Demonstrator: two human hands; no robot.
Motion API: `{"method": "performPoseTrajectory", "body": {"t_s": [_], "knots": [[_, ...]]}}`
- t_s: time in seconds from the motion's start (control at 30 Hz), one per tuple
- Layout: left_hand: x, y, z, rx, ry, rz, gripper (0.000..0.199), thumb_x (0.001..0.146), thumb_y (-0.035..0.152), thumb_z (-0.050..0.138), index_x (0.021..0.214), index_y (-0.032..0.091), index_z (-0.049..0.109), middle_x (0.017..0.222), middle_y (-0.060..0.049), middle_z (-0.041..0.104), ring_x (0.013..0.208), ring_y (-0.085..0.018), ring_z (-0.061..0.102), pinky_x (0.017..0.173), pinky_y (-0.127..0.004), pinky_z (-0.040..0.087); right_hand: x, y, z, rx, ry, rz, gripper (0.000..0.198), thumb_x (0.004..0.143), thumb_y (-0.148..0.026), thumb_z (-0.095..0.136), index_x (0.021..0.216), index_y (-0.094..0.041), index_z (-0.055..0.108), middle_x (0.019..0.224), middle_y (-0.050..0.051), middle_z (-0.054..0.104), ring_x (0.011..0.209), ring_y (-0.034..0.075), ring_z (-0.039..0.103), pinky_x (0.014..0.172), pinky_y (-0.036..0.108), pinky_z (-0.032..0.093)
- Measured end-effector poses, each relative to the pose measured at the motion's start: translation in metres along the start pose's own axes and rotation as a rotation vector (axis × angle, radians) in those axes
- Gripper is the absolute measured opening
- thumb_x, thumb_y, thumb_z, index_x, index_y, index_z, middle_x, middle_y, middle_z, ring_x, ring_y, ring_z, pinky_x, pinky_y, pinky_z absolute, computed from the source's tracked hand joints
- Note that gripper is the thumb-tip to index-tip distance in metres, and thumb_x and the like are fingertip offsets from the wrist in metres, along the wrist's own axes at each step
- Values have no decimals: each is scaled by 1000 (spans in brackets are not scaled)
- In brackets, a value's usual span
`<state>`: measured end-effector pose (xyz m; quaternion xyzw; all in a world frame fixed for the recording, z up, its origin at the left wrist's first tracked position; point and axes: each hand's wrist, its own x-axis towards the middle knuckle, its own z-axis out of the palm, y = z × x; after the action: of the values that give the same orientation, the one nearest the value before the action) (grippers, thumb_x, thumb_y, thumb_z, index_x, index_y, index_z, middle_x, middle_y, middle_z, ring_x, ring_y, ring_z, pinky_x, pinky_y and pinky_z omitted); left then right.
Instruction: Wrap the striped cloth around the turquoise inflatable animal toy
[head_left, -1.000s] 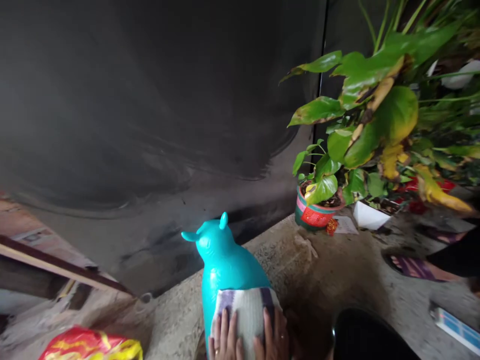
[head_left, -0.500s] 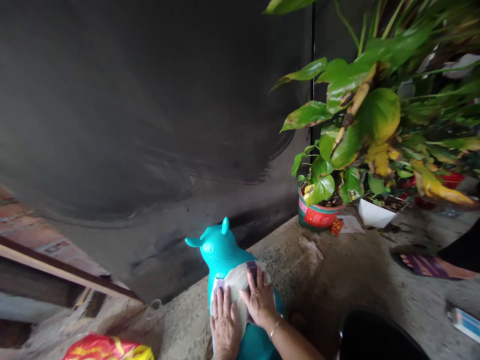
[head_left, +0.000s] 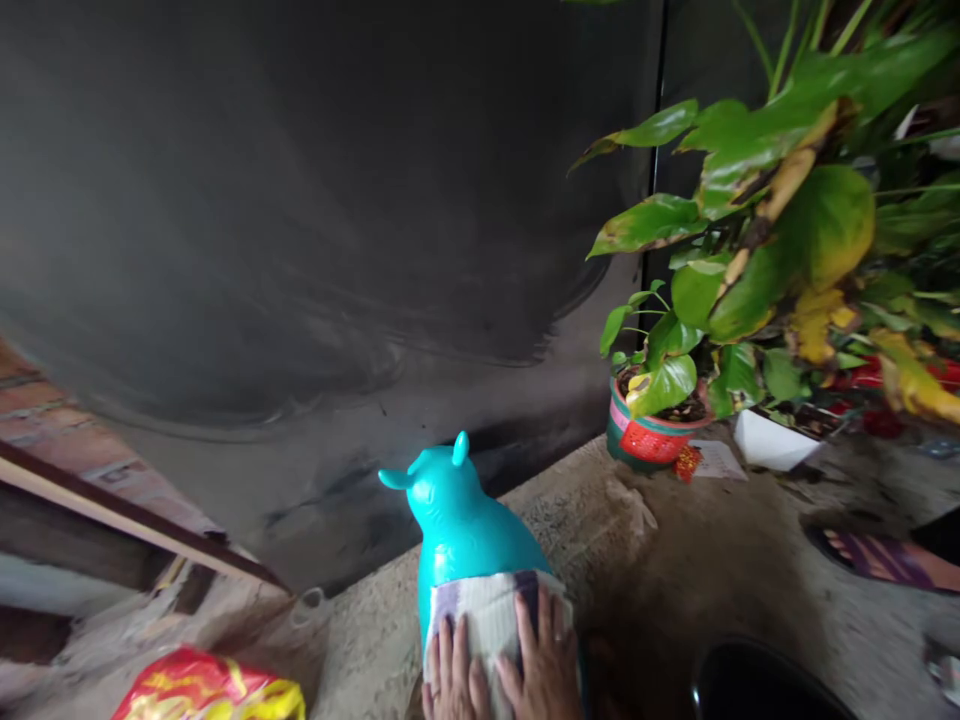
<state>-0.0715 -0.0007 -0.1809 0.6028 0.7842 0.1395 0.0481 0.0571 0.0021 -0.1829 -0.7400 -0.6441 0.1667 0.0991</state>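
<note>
lying flat on one striped cloth [head_left: 489, 612] over one turquoise animal figure [head_left: 480, 530]: two hands [head_left: 454, 688] [head_left: 546, 672], fingers [head_left: 526, 632] unclenched.

A dark, scuffed wall [head_left: 337, 200] rises behind a rough, dusty floor [head_left: 727, 560]; at left, bricks [head_left: 60, 425] show above a slanting beam [head_left: 135, 525]. Dim light leaves the wall faintly shiny.
</note>
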Motion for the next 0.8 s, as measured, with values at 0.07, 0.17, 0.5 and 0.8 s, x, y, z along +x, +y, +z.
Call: {"method": "performPoseTrajectory", "body": {"t_s": [0.07, 0.17, 0.5, 0.8], "knots": [[18, 6, -6, -65, -37, -46, 54, 94, 37, 13, 142, 26, 35, 155, -3, 29, 143, -21, 25, 110, -52, 36, 27, -9, -15, 39, -22, -62, 70, 89, -56, 43, 149, -30, 18, 157, 10, 8, 143, 37, 10, 109, 62, 26], [47, 15, -17, -133, -84, -88, 55, 94, 37, 13, 144, 22, 32, 157, -4, 26, 145, -20, 21, 111, -48, 36, 68, -25, -31, 78, -38, -166, 68, 92, -54, 38, 149, -33, 9, 157, 9, -2, 144, 34, 4, 111, 61, 20], [79, 24, -32, -143, -156, -160, 57, 94, 33, 11, 146, 15, 23, 159, -7, 16, 146, -22, 14, 115, -46, 32, 81, -51, -48, 89, -7, -167, 66, 93, -52, 40, 149, -32, 14, 156, 10, 5, 144, 33, 5, 112, 59, 21], [-2, -11, 16, -19, 22, -63, 50, 90, 31, 25, 135, 23, 45, 147, -2, 43, 139, -21, 35, 108, -42, 42, -8, 14, 5, -44, 33, -163, 60, 84, -54, 54, 139, -32, 42, 146, 10, 35, 136, 40, 29, 101, 61, 40]]}}
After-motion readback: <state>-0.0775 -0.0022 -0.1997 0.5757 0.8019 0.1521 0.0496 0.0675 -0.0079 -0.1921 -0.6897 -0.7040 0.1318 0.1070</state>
